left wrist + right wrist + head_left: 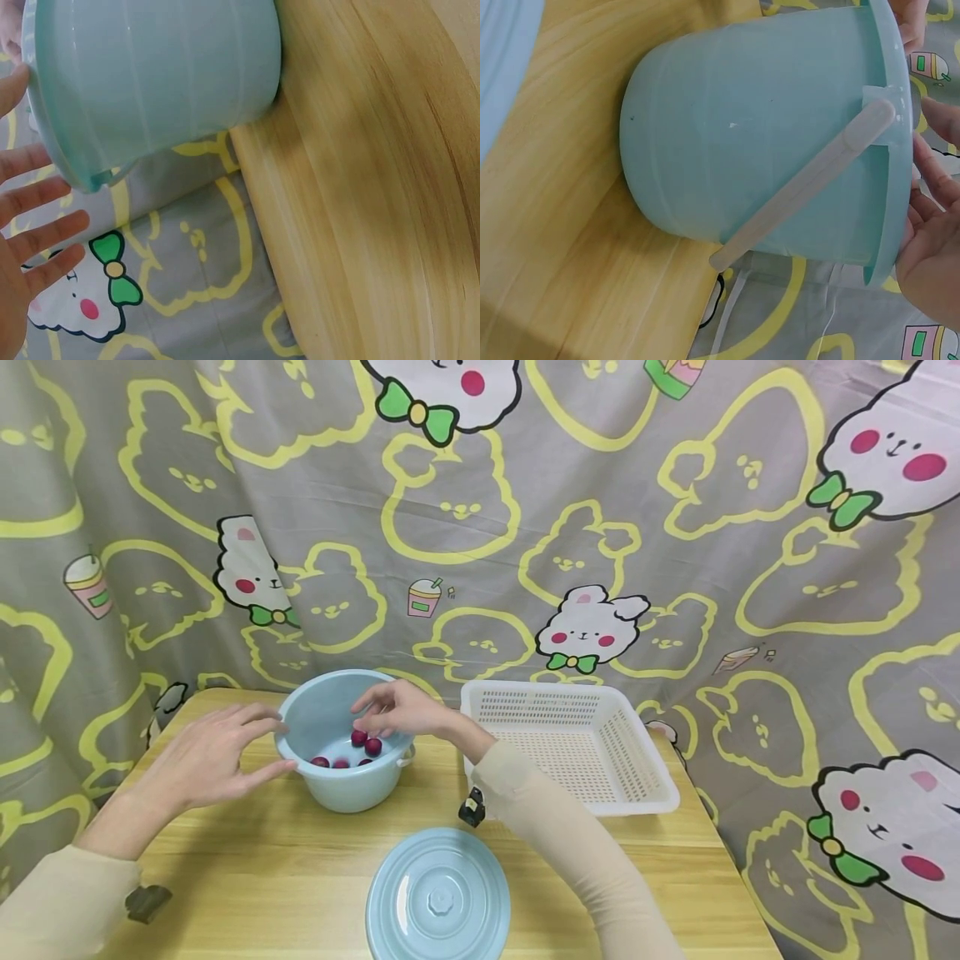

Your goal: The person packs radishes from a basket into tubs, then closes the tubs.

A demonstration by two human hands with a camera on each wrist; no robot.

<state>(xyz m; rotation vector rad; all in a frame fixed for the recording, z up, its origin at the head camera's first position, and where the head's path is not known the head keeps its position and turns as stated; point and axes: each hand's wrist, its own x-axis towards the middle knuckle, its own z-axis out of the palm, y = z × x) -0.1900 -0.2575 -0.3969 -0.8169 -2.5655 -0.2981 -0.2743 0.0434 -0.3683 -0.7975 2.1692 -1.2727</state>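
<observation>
A light blue bucket (348, 789) stands on the table with several small dark red round fruits (372, 746) at its bottom. My left hand (213, 752) is at the bucket's left rim, its thumb at the near side and its fingers spread along the outside. In the left wrist view the fingers (49, 236) look extended and hold nothing. My right hand (401, 708) hovers over the bucket's opening from the right, fingers loosely bent above the fruits. No fruit shows in its grasp in the right wrist view, where the bucket's pale handle (802, 187) hangs down.
A white perforated plastic basket (652, 797) stands to the right, partly behind my right forearm. The round blue lid (440, 902) lies at the front of the wooden table (255, 877). A patterned curtain (465, 643) hangs behind the table.
</observation>
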